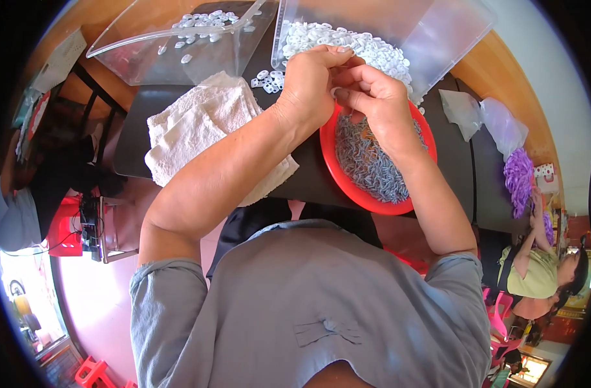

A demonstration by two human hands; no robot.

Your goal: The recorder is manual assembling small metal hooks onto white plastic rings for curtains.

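Observation:
My left hand (313,79) and my right hand (380,103) meet above the far side of a red bowl (329,155), both with fingers pinched together. What they hold between the fingertips is too small and covered to make out; a tiny white spot shows by my right thumb. Many small grey-blue, screw-like pieces (373,171) fill the bowl, with a few orange-brown ones among them. Just beyond my hands, a clear plastic bin (437,39) lies heaped with small white oval plastic parts (379,55). Several more white parts (269,81) lie on the dark table by my left wrist.
A folded cream towel (198,123) lies under my left forearm. Another clear bin (134,58) at the far left holds fewer white parts. Clear plastic bags (502,126) lie at the table's right edge (453,161). Further right, another person (534,268) handles a purple bundle (518,181).

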